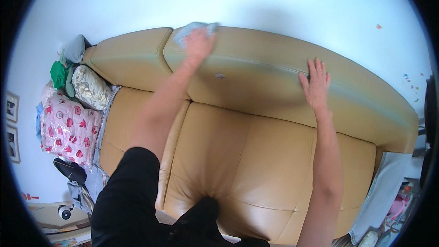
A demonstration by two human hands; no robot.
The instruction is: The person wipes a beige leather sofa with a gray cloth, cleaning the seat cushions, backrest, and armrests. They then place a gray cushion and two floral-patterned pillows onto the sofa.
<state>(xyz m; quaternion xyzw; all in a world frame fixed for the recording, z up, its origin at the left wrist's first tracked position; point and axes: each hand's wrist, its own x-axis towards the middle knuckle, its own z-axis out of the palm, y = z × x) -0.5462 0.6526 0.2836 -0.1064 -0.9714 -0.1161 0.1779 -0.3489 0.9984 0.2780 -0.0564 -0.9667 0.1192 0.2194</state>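
Note:
My left hand (200,43) presses a crumpled grey-blue cloth (183,36) on the top of the tan leather sofa's backrest (250,41), just right of the seam between two back sections. Farther right, my right hand (317,84) rests on the front edge of the same backrest with its fingers spread and holds nothing. Below the backrest lies the wide seat cushion (274,157), dented at its front where a black-clad knee presses on it. A small pale oval mark (220,75) shows on the backrest's front.
On the sofa's left end are a pink patterned pillow in clear plastic (70,127), a floral cushion (90,87) and a grey cushion (74,48). A pale cloth (384,192) covers the right armrest. A white wall (291,0) rises behind the backrest. A white camera (65,212) stands lower left.

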